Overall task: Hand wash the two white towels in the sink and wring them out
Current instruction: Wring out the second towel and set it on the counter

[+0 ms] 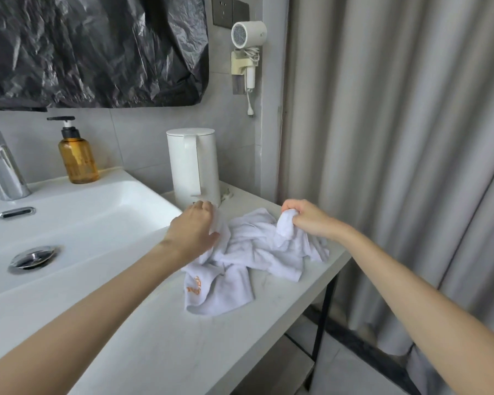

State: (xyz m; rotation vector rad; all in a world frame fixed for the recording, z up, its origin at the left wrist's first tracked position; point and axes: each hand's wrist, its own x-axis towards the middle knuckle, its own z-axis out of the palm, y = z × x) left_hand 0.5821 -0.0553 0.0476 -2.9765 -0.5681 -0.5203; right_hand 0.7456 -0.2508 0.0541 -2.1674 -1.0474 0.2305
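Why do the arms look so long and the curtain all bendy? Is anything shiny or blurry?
Head view: the wide lens stretches the arms and bows the curtain near the edges; soft, even light, faint shadows; glints on the tap and black plastic sheet; the towels look slightly soft, orange lettering unreadable.

left hand (196,228) grips towels (254,252); right hand (305,220) pinches towels; on counter (166,352)

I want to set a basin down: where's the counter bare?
Bare counter runs from the towels to the near edge, right of the sink. Its basin is bare too. Crowded at the back: kettle, towels, left hand, right hand.
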